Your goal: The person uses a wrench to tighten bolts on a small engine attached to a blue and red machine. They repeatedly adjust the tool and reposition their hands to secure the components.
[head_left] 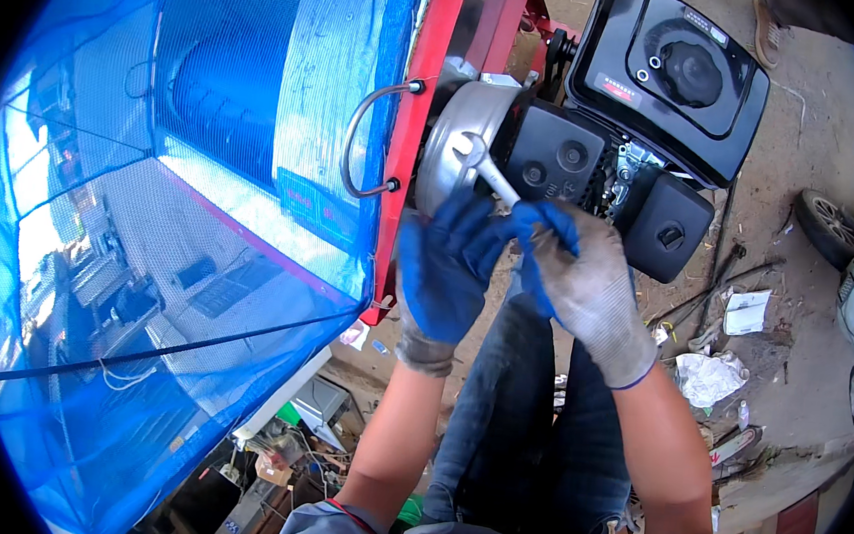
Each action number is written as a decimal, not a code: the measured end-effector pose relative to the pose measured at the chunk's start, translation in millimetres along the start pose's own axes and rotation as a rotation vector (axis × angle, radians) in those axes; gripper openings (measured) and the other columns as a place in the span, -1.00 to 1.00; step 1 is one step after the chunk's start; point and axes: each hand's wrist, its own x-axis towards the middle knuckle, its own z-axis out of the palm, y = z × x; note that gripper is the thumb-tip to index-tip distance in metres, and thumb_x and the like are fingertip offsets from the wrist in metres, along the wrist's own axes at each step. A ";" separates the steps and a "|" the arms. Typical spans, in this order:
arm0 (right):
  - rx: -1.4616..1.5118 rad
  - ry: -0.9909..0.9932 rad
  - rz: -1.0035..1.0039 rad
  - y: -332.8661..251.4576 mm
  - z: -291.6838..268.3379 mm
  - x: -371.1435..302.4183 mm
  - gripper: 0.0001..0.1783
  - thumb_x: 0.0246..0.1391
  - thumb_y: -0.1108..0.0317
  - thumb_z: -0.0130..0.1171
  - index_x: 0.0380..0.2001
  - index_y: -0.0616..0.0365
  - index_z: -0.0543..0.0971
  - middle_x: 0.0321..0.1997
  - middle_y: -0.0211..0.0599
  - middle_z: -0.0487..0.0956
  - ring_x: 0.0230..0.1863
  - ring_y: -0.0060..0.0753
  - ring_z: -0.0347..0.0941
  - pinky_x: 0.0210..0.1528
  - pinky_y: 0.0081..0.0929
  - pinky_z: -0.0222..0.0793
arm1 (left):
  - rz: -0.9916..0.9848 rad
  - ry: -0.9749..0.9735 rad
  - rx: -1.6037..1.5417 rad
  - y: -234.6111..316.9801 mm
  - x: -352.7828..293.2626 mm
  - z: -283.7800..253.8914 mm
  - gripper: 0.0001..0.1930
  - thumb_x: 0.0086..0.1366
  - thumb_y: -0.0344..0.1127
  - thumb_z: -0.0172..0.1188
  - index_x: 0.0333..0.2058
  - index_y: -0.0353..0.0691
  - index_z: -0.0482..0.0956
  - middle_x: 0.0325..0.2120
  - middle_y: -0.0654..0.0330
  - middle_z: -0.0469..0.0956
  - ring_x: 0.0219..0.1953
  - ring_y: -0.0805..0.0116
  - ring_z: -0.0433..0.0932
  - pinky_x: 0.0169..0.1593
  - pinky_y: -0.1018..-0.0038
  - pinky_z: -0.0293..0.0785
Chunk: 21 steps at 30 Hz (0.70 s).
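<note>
A silver wrench [494,177] with an open jaw is gripped near its lower end by my right hand [582,269], in a grey glove with a blue-coated palm. The jaw points up and left, over a round silver metal drum or housing [448,133]. My left hand [447,264], gloved the same way, is raised beside the wrench with its fingers apart and its blue palm showing. It seems to hold nothing. Just beyond both hands sits a small engine with a black tank [683,76], a black ribbed cover [551,151] and a black box-shaped cover [666,226].
On the left stands a red frame [428,96] with a curved metal handle [351,146] and blue mesh netting [202,199]. White crumpled paper [709,378] and cables litter the dirt floor at right. A wheel [831,229] stands farther right. Clutter lies at lower left.
</note>
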 end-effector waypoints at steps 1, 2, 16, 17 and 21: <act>-0.046 0.025 -0.002 -4.7 -13.4 5.7 -0.71 0.20 0.20 0.10 -0.26 0.24 0.59 -0.41 0.04 0.61 -0.31 0.05 0.60 -0.21 -0.18 0.50 | -0.125 0.047 0.128 3.4 -11.3 14.3 -0.36 0.43 0.09 -0.07 0.20 -0.40 0.34 0.10 -0.09 0.48 0.10 0.08 0.50 0.20 0.15 0.38; -0.092 0.013 -0.037 -3.6 -23.3 15.1 -0.73 0.19 0.24 0.10 -0.26 0.25 0.59 -0.38 0.06 0.60 -0.29 0.03 0.60 -0.21 -0.16 0.50 | -0.076 0.067 0.521 11.7 -24.3 36.5 -0.46 0.43 -0.04 0.00 0.14 -0.43 0.39 0.04 -0.11 0.51 0.04 0.10 0.54 0.14 0.22 0.46; -1.099 -0.250 -0.735 -84.0 -70.1 118.6 -0.72 0.14 0.20 0.18 -0.26 0.20 0.64 -0.38 0.03 0.60 -0.27 -0.05 0.62 -0.20 -0.18 0.56 | 0.050 -0.033 -0.379 17.1 62.9 77.5 -0.51 0.34 -0.08 0.14 0.12 -0.28 0.43 0.17 0.02 0.43 0.16 0.10 0.46 0.24 0.13 0.35; -1.167 -0.310 -0.781 -91.5 -72.5 126.1 -0.75 0.13 0.22 0.20 -0.27 0.18 0.65 -0.38 0.02 0.60 -0.29 -0.08 0.63 -0.23 -0.20 0.58 | 0.091 -0.013 -0.416 15.7 70.2 78.5 -0.50 0.34 -0.08 0.14 0.12 -0.28 0.43 0.17 0.03 0.43 0.16 0.11 0.46 0.24 0.12 0.36; -0.926 -0.334 -0.341 -116.9 -66.3 152.3 -0.76 0.10 0.20 0.20 -0.27 0.11 0.69 -0.55 -0.11 0.62 -0.47 -0.22 0.64 -0.35 -0.30 0.61 | 0.211 0.043 -0.525 9.3 86.3 70.9 -0.50 0.33 -0.10 0.16 0.12 -0.29 0.39 0.14 0.06 0.45 0.15 0.12 0.47 0.24 0.10 0.38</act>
